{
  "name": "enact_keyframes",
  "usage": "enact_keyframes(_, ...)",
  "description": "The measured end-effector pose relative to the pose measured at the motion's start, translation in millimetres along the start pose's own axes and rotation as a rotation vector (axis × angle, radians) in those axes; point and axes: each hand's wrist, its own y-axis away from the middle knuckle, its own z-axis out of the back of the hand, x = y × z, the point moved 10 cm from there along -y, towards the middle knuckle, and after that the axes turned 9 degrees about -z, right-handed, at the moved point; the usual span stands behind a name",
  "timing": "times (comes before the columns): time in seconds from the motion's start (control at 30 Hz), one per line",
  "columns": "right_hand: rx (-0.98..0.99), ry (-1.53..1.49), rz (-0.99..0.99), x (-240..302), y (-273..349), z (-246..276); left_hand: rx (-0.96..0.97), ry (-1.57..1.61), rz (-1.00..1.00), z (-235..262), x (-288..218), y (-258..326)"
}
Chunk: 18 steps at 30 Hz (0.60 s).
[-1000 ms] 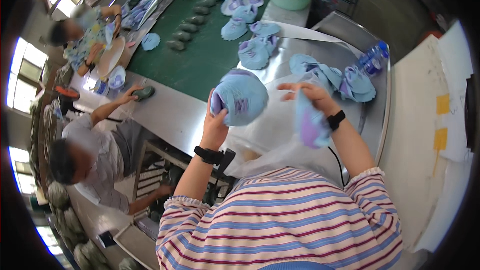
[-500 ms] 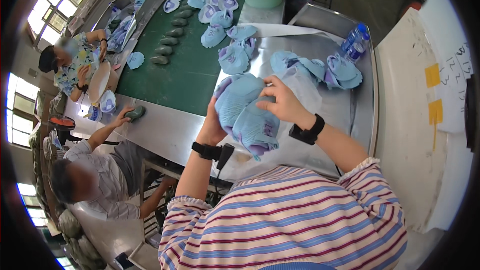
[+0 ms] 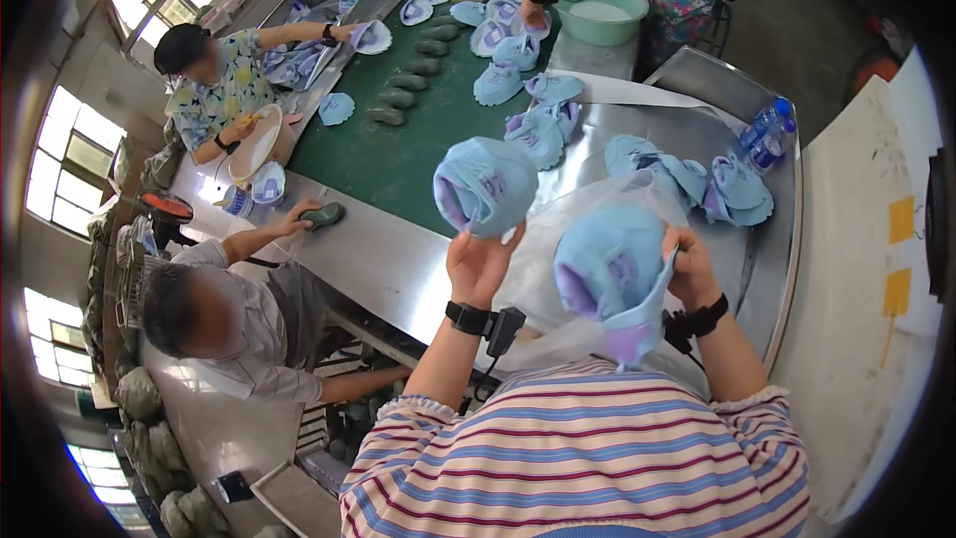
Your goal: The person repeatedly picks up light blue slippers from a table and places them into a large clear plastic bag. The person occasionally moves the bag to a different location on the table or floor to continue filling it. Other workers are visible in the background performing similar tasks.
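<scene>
Busy workshop, windows down the left wall, long green belt [image 3: 398, 154] running away w/ dark shoe lasts [image 3: 403, 98] lined along it and a steel table [image 3: 398, 259] at the near end. Light-blue shoe uppers lie in loose piles on the steel; a pale green basin [image 3: 602, 8] sits at the far end, a plastic bottle [image 3: 767, 134] at the right edge.

The person in the striped shirt has both hands up off the table. Left hand [image 3: 480, 264] grips one blue upper [image 3: 486, 184] from below, fingers closed on its lower edge, holding it above the table's near part. Right hand [image 3: 689, 264] is closed on a second blue upper [image 3: 609, 269], purple lining showing, held lower and closer to the chest, just over a clear plastic bag [image 3: 558, 239] spread on the steel.

To handle this well, I'd say: keep each upper pinched at the rim, not the soft toe, so shape isn't crushed. Keep the two apart enough to see both openings & linings. The bag's mouth looks slack under the right-hand piece, so it could snag or fold shut; worth watching.

Other workers: one seated at left w/ a hand on a dark last [image 3: 321, 214] at the belt edge, another farther back holding a pale dish [image 3: 254, 144].
</scene>
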Motion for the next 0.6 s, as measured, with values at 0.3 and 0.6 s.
enact_keyframes(0.3,0.004,-0.165,-0.129,-35.3,-64.9,-1.5,0.478,-1.099,0.251,22.9,87.0,22.8)
enact_keyframes(0.6,-0.253,-0.315,-0.08,-33.5,-10.0,112.3,0.388,-1.468,0.378,62.4,5.7,-35.4)
